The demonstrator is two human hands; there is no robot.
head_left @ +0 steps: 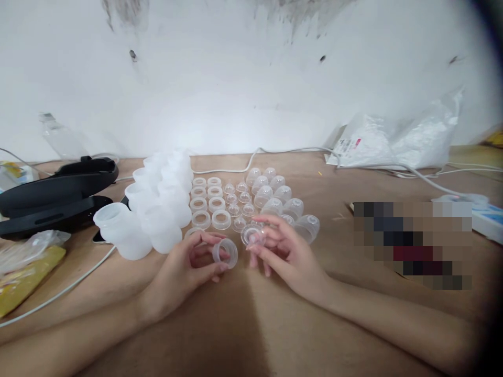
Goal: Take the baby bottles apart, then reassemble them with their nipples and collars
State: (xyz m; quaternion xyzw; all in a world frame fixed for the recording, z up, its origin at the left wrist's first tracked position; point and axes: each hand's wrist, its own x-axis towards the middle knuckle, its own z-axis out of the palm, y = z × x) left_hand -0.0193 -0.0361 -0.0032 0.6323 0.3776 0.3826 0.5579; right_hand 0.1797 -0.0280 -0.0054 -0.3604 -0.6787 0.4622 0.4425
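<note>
Ring [231, 253] pinched in left hand [202, 257], nipple [252, 235] in right [281, 250]; apart, unjoined; bottles [133, 230] uncapped.

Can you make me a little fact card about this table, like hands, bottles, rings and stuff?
Left hand: holding a clear ring
Right hand: holding a small clear teat
Bottles: cloudy white, open tops, bunched on the left
Loose rings: two columns beside the bottles
Loose teats: lying between the rings and the caps
Caps: see-through domes
Far left: a black object, too unclear to name
Back right: a white plastic bag by the wall
</note>
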